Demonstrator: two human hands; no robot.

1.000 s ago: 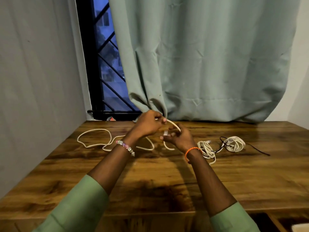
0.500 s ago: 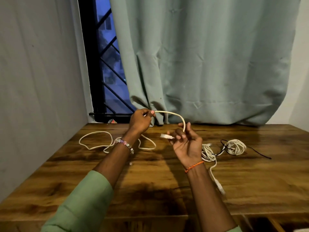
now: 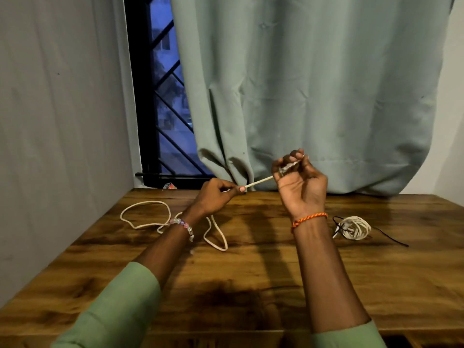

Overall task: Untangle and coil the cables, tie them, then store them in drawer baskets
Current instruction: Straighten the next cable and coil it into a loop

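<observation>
A long white cable (image 3: 148, 214) lies in loose loops on the wooden table (image 3: 251, 267) at the left. One end of it rises off the table. My left hand (image 3: 217, 194) pinches this cable between thumb and fingers. My right hand (image 3: 300, 182), palm toward me and raised above the table, grips the cable's plug end, and a short straight stretch runs taut between the two hands. A coiled white cable (image 3: 355, 227) with a thin black wire tangled in it lies to the right of my right wrist.
A grey wall stands close on the left. Behind the table hang a pale green curtain (image 3: 313, 96) and a dark barred window (image 3: 165, 101). A small red object (image 3: 168, 186) sits on the sill. A dark drawer opening (image 3: 424, 341) shows at the bottom right.
My right hand has risen and turned, closing on the plug end. The arc of cable between my hands has been pulled straight. The second white bundle near my right wrist is hidden now.
</observation>
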